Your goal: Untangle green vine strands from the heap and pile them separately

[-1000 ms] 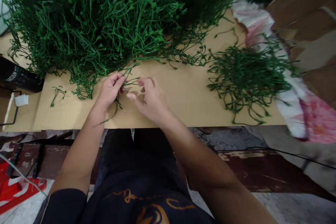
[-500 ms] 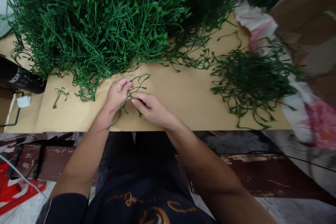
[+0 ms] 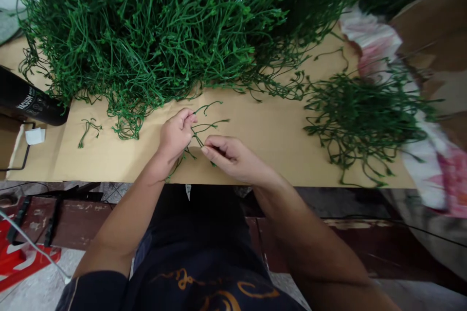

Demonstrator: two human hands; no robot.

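While the left hand (image 3: 177, 131) and right hand (image 3: 233, 158) pinch green stems (image 3: 199, 140), likely untangling, parting them wants gentle four-o'clock pulling.

Soft, rather muted light is falling on the tan tabletop (image 3: 262, 121) around the grip, and tiny glints are showing on the green stems (image 3: 164, 34) heaped just beyond it. Gloom is filling the far corner, beyond the grip and to its right, and the right forearm (image 3: 314, 238) is lying in shade. The pink cloth (image 3: 456, 180) well right of the grip is looking fuzzy, and the outermost edges are stretching.
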